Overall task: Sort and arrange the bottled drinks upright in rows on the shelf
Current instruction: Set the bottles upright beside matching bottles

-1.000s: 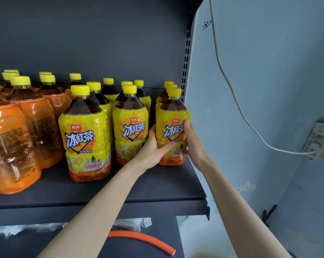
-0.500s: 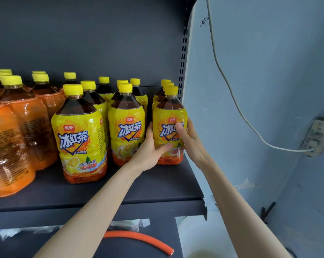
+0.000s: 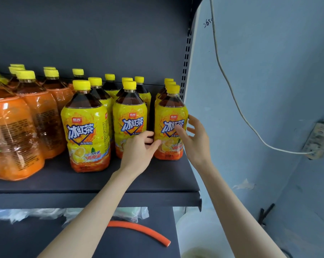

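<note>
Yellow-labelled iced tea bottles with yellow caps stand upright in three rows on the dark shelf. The front right bottle stands at the shelf's right end, ahead of two more in its row. My left hand reaches into the gap beside it, fingers curled at its left side and thumb on its label. My right hand hovers at the bottle's right side with fingers spread, just off it. The front middle bottle and the front left bottle stand further left.
Orange-wrapped bottles in plastic film fill the shelf's left side. A slotted upright post bounds the shelf on the right. A white cable runs down the blue wall to a power strip. An orange hose lies on the lower shelf.
My right hand has let go of the front right bottle and spread its fingers. My left hand has slid lower on the bottle's left side. The bottle stands where it was.
</note>
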Tool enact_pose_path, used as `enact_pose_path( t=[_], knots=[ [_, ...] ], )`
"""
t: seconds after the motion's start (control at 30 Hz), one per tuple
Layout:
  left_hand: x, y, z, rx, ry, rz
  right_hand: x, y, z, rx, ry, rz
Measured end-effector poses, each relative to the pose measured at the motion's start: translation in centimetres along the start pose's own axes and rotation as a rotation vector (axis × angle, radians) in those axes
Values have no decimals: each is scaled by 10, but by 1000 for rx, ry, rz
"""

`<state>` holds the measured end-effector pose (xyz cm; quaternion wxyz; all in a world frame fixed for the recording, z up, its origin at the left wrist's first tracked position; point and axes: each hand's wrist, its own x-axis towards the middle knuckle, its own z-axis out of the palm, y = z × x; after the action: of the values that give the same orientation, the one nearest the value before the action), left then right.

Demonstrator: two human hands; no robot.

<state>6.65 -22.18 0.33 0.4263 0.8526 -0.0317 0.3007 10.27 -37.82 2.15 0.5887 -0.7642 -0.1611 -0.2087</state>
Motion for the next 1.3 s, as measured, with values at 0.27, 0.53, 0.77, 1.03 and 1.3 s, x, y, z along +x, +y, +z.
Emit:
enact_pose_path(
  t=[0.27, 0.53, 0.77, 1.03, 1.3],
  knots=[
    [-41, -19, -60, 64, 499, 178, -31, -28, 25, 1, 95, -143],
    [-23, -70, -118, -56, 463, -64, -39, -50, 98, 23, -33, -90],
    [6, -90, -133, -492, -6, -126, -42, -46, 134, -47, 84, -50],
    [15, -103, -136, -555, -62, -86, -46, -51, 150, -185, 326, -56],
    [20, -106, -141, -596, -111, -117, -58, -69, 175, 249, -188, 16]
  ],
)
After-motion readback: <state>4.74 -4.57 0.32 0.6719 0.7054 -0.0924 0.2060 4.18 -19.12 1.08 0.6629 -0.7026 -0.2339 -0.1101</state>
